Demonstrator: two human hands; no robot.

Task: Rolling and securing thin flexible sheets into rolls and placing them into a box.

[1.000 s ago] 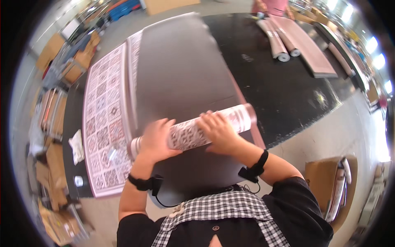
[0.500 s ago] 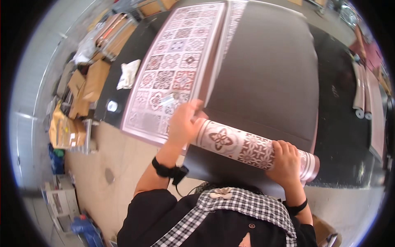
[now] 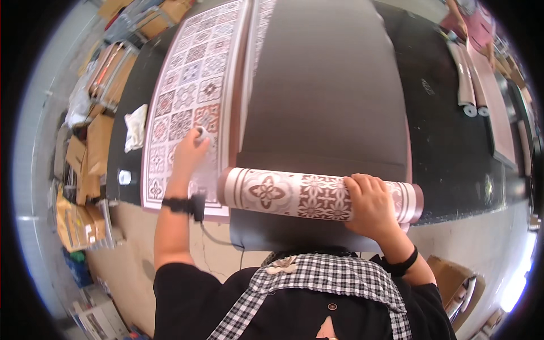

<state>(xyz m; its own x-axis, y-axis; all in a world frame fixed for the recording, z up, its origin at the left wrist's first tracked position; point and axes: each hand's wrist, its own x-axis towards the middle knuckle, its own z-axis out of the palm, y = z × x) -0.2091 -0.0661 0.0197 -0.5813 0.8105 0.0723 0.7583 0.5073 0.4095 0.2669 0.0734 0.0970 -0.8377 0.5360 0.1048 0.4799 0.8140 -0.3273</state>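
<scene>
A rolled-up patterned mat (image 3: 269,190) lies crosswise at the table's near edge, its brown-and-white tile print facing out. My right hand (image 3: 371,207) is wrapped over the right part of this roll. Off to the left, over the flat tile-print mat (image 3: 182,119), my left hand (image 3: 188,154) is closed on a small, pale roll of clear tape (image 3: 203,135). Beyond the rolled mat a dark, plain sheet (image 3: 328,85) lies flat, and part of it hangs over the near edge below the roll.
On the black table (image 3: 433,141) lie a white cloth (image 3: 135,128) and a small white round item (image 3: 124,177) at left. Rolled mats (image 3: 464,85) lie at right, with another person's hand (image 3: 462,27) beyond. Cardboard boxes (image 3: 99,144) stand along the left wall.
My left hand has left the rolled mat's left end and moved left, picking the tape up off the flat mat. The right hand stays on the roll. The view has shifted right.
</scene>
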